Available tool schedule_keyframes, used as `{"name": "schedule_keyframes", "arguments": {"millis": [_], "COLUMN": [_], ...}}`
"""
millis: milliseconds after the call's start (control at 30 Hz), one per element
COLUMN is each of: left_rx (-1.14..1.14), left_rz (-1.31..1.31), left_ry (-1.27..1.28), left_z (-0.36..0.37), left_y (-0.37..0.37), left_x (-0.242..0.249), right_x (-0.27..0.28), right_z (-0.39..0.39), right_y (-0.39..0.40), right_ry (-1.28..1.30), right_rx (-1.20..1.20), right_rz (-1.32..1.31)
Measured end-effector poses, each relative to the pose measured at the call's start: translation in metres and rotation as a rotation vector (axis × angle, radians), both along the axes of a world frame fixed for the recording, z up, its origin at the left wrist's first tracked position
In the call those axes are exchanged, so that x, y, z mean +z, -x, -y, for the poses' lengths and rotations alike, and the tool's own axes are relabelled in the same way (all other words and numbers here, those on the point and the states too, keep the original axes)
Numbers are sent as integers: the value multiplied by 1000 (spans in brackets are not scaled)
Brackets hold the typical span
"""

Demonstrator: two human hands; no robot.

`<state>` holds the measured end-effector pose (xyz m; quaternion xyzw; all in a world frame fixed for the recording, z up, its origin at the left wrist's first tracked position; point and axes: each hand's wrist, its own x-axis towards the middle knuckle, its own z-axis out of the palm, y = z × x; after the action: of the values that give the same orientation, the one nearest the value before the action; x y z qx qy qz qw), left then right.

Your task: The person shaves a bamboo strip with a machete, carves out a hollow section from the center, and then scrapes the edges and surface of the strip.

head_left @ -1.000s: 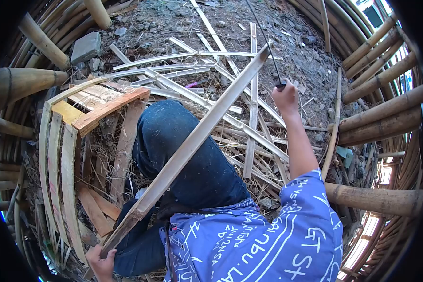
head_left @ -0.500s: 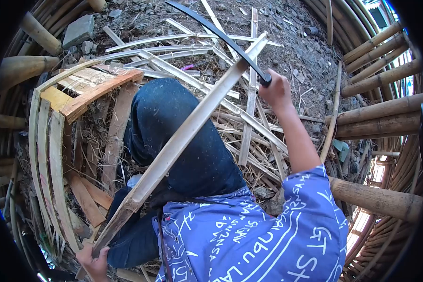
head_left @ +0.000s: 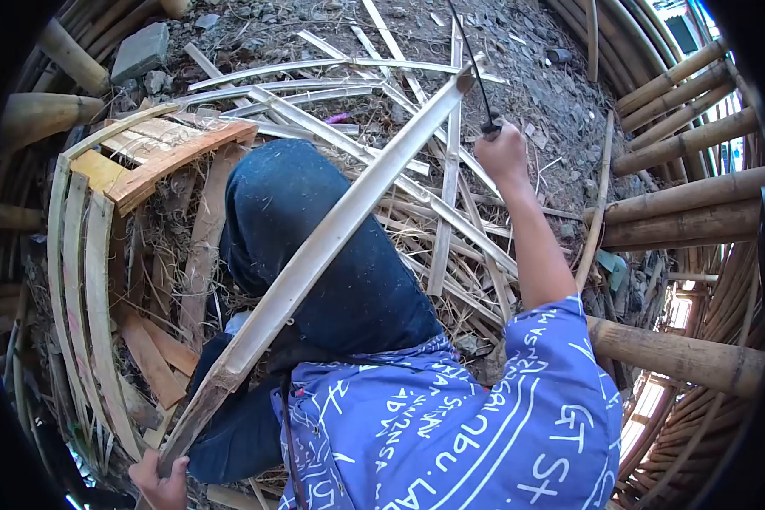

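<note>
A long split bamboo piece [head_left: 336,234] slants across my lap, its pale hollow inner face up. My left hand [head_left: 160,483] grips its darker lower end at the bottom left. The far end, with a brown patch near its tip, reaches out past my bent knee [head_left: 289,200]. In my right hand [head_left: 501,157], fingers are wrapped round the dark handle of a machete [head_left: 482,83]. Its thin black blade points away from me, edge-on to the camera, and overlaps the bamboo's far tip in this view.
Several split bamboo strips [head_left: 340,136] lie crossed on the dirt ahead. To the left stands a wooden crate frame [head_left: 183,166] with curved slats. A grey block [head_left: 140,53] sits at the upper left. Thick bamboo poles [head_left: 676,361] and stacked canes border both sides.
The machete has swung from lying across the bamboo to pointing away, its blade turned edge-on. My right hand has shifted slightly right. My left hand keeps its grip.
</note>
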<state>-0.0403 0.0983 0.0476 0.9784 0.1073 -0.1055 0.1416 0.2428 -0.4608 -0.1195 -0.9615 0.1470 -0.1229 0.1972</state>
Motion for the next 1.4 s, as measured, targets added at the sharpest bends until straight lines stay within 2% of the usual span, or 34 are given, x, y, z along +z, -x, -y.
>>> {"name": "schedule_keyframes", "arguments": {"millis": [100,200,300,333,433,500,567,633,700,767,800,867,900,1000,1100,1300,1400], "left_rx": [-69,-81,-152,-179,-228,-245,-58,-115,-147,-61,-65,-41,-64,-253,-218,-232,-235], "left_rz": [37,-14,71,96,153,183,91,62,46,-34,-35,-81,-92,106,37,113,124], "left_ry": [-5,-67,-132,-119,-43,11,102,56,1,-92,-95,72,74,4,-8,-18,-35], "left_z": [8,1,-11,-13,-13,-10,-5,-12,-10,4,10,19,20,17,15,34,28], "left_y": [-7,-7,10,12,10,9,11,12,11,5,-2,-16,-18,-20,-14,-23,-15], "left_x": [4,4,1,0,-4,-7,-4,-4,-3,2,3,2,4,10,6,0,-1], "right_x": [4,10,-1,-3,-18,-24,-29,-28,-24,-3,5,3,-6,-22,-32,-38,-40], "right_z": [-34,-63,-44,-28,20,26,24,19,13,-9,-21,-45,-54,-52,-46,-35,-33], "right_y": [27,42,26,17,-5,-13,-12,-14,-7,13,25,41,46,41,28,9,8], "right_ry": [-161,68,21,83,48,70,80,64,59,-153,-175,-240,-168,-189,-126,-15,41], "right_rx": [156,277,147,80,-97,-90,-95,-115,-84,-14,91,251,283,233,231,260,202], "right_rz": [-36,27,-23,-123,-122,-103,-96,-54,-21,40,59,9,82,71,71,194,53]}}
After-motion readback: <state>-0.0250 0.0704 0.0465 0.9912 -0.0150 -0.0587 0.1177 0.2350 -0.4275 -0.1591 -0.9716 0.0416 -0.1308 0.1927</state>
